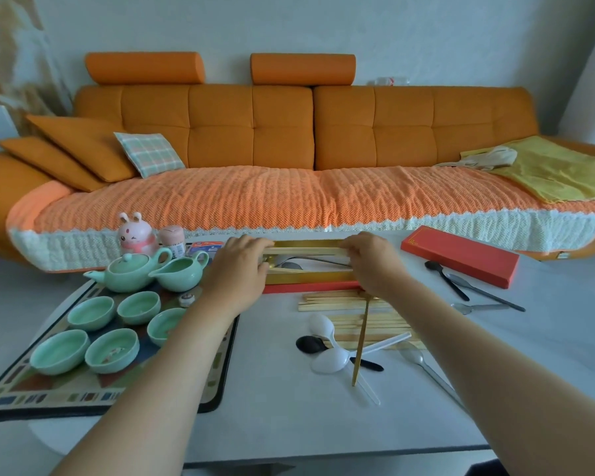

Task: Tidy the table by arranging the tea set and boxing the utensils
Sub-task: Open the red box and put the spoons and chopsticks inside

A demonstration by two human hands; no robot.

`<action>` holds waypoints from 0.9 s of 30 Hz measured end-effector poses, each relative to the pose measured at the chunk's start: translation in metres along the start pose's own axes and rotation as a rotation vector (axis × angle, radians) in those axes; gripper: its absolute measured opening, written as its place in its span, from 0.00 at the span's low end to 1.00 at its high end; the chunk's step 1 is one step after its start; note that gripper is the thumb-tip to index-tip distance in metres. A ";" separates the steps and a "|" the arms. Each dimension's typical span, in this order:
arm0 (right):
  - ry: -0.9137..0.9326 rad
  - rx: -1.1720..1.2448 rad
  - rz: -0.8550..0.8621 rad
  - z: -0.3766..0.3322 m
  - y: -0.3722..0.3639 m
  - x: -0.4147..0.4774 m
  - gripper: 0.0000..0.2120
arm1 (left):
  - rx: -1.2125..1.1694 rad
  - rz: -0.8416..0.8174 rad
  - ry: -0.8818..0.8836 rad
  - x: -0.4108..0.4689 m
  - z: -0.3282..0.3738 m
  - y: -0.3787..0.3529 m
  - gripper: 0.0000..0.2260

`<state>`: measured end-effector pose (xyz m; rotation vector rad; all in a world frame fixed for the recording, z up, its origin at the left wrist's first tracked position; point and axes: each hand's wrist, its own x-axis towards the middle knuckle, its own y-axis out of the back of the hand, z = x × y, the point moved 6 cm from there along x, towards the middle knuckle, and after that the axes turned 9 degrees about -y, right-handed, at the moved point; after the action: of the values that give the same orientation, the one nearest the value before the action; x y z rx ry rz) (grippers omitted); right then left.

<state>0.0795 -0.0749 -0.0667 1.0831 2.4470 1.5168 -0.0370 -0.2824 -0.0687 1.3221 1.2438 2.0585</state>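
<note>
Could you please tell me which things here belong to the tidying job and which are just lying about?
Job: gold box, red lid, chopsticks, loose spoons, teapot, pitcher, cups.
Lying about: pink rabbit toy, plaid cushion, yellow cloth.

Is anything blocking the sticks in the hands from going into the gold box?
Nothing visible does. The left hand and right hand hold the chopsticks right over the open gold box. The red lid lies off to the right. Spoons already lie inside.
</note>
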 end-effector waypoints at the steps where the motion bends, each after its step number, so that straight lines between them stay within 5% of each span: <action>1: -0.037 -0.028 0.027 0.007 0.001 0.005 0.15 | 0.001 -0.014 -0.001 0.002 0.001 -0.004 0.17; 12: 0.031 -0.428 -0.077 0.015 -0.021 0.017 0.20 | 0.007 -0.359 -0.039 0.016 0.015 -0.057 0.20; 17: 0.126 -0.340 -0.272 0.005 -0.035 0.015 0.21 | 0.014 -0.370 -0.036 0.018 0.011 -0.062 0.18; 27: 0.129 -0.353 -0.285 0.006 -0.053 0.020 0.22 | 0.073 -0.411 -0.030 0.020 0.012 -0.065 0.22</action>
<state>0.0390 -0.0722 -0.1064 0.5657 2.1681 1.8673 -0.0441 -0.2280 -0.1114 1.0177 1.4491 1.7129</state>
